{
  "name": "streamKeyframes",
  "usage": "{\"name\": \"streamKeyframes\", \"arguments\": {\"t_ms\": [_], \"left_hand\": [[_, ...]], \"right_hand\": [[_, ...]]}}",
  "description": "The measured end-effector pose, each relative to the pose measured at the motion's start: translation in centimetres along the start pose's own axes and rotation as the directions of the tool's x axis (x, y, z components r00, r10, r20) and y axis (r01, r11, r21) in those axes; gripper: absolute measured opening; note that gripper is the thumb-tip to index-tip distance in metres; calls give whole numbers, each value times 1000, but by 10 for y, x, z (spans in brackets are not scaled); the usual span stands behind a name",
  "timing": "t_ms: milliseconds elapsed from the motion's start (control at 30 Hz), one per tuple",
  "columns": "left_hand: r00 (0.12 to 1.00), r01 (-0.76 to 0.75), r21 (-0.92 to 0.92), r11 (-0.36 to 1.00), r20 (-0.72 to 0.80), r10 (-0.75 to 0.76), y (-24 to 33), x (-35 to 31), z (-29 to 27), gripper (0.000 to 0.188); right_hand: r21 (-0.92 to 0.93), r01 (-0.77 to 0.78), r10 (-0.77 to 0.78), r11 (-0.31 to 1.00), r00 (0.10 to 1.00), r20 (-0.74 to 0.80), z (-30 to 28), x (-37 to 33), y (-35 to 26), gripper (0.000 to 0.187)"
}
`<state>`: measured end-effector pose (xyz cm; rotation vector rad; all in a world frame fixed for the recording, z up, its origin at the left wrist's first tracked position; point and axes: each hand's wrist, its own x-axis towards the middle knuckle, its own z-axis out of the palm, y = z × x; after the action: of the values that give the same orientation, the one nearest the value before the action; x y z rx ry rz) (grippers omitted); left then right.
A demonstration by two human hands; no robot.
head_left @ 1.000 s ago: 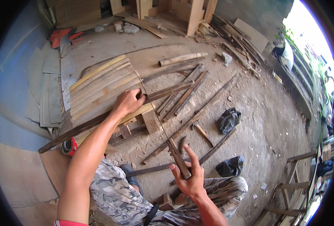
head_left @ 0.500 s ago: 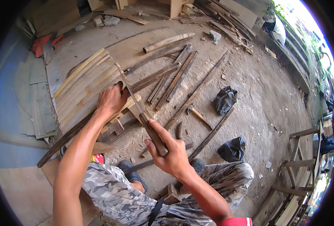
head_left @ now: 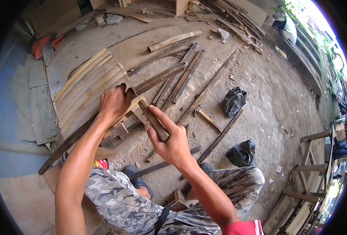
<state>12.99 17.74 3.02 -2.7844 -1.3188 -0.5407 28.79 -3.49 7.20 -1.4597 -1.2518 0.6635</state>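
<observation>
A handsaw with a thick brown wooden handle lies in my right hand, its fingers wrapped round it and the index finger stretched along the top. Its thin blade shows edge-on along the right edge of a panel of pale wooden slats; its teeth cannot be made out. My left hand bears down at that edge beside the blade, its fingers curled over the slats and their tips in dark shadow. Beneath the panel runs a long dark wooden beam, sticking out on both sides.
A hammer lies on the dirt floor among dark wooden strips. Two black plastic bags sit to the right. A bamboo piece and scrap wood lie farther off. At the right stands a wooden frame.
My right hand has pushed the handsaw forward and slightly left, bringing its handle close to the panel's edge. My left hand has stayed nearly in place.
</observation>
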Motion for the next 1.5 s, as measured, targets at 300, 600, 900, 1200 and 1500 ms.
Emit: {"name": "streamKeyframes", "arguments": {"t_ms": [300, 600, 900, 1200, 1500], "left_hand": [[977, 108, -18, 994, 187, -102, -5, -5, 6, 34], [983, 107, -33, 994, 157, -100, 2, 0, 2, 36], [987, 92, -7, 996, 129, -91, 3, -8, 11, 26], [986, -80, -35, 996, 142, 84, 4, -15, -23, 36], [987, -127, 115, 985, 115, 114, -18, -24, -8, 71]], "right_hand": [[-112, -33, 38, 993, 998, 47, -53, -120, -18, 58], [-80, -62, 64, 995, 998, 27, 11, 3, -6, 54], [-132, -78, 84, 988, 996, 36, -32, -84, -18, 56], [-99, -14, 11, 995, 999, -32, -11, -37, -16, 52], [-92, 19, -23, 996, 999, -43, -2, -37, -11, 51]]}}
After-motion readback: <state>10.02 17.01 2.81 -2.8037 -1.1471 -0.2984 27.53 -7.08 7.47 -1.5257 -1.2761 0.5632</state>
